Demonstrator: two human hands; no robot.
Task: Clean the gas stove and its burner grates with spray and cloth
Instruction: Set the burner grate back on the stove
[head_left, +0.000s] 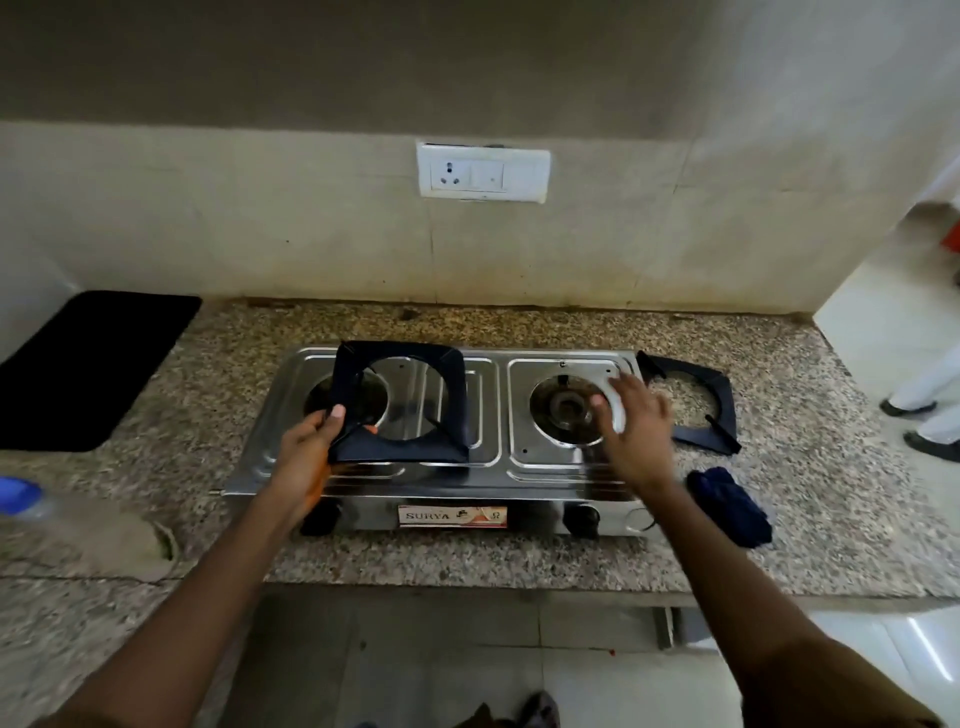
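The two-burner stainless-steel gas stove (447, 431) sits in the middle of a speckled granite counter (519, 561), its knobs facing the person. Over the stove's left burner, the left hand (311, 447) pinches a black square burner grate (400, 405) by its near-left corner, thumb on top, holding it tilted and lifted off the steel. The right hand (636, 426) hovers with fingers spread and loose over the bared right burner (569, 410), gripping nothing. A second black burner grate (691, 405) lies flat on the granite just beside the stove's right end, and a crumpled dark-blue cloth (730, 506) rests near the stove's front-right corner.

The step in hand looks like stripping the grates off so the steel top can be wiped; no wiping seems begun. Next, the lifted grate wants setting down clear of the stove, then a reach for cloth and spray. A blurred clear bottle with a blue cap (21, 499), well to the stove's left at the frame edge, may be the spray; I cannot tell.

Behind the stove a white switch-and-socket plate (483, 171) is fixed to the beige wall. A black mat (88, 369) lies far left of the stove. To the right, pale floor tiles and another person's shoes (930, 441) show.
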